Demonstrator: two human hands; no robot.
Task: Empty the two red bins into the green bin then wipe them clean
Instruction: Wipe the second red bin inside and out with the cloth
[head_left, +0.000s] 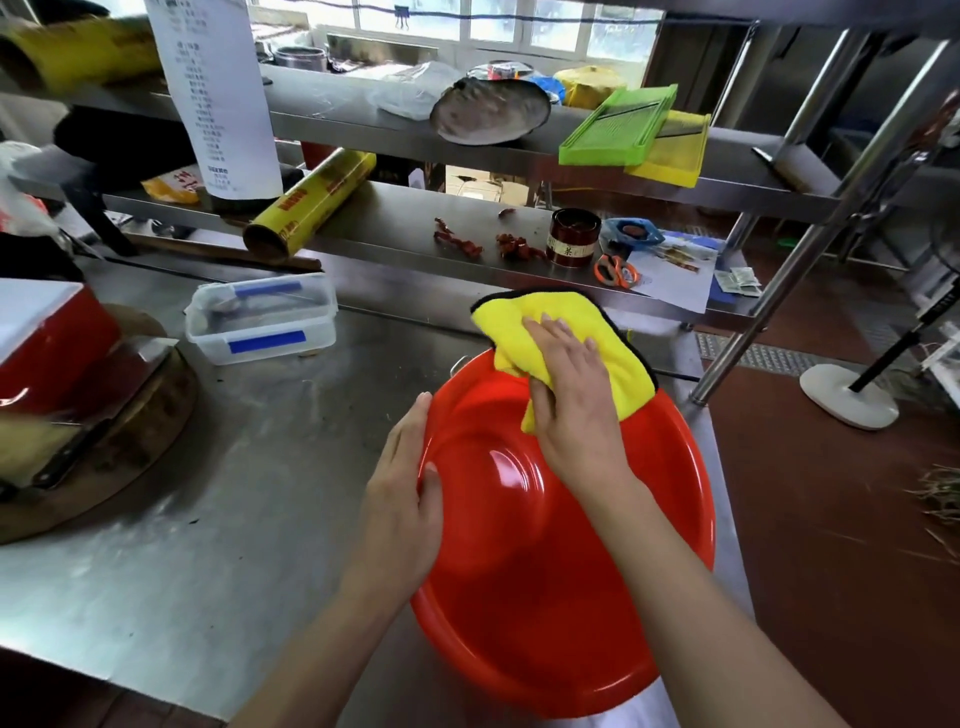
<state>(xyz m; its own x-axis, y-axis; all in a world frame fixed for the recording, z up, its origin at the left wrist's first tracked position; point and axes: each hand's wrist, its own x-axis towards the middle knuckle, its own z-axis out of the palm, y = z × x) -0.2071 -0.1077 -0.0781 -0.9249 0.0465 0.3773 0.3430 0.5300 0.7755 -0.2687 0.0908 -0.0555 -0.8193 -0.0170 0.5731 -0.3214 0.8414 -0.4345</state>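
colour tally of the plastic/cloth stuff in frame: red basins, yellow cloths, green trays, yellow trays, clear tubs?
Red basin: 1, left hand grips its rim, right hand presses the cloth on it
Yellow cloth: 1
Green tray: 1
Yellow tray: 1
Clear tub: 1
Total: 5

A big round red bin is sitting tilted on the near right edge of the metal table. A yellow cloth is lying over its far rim.
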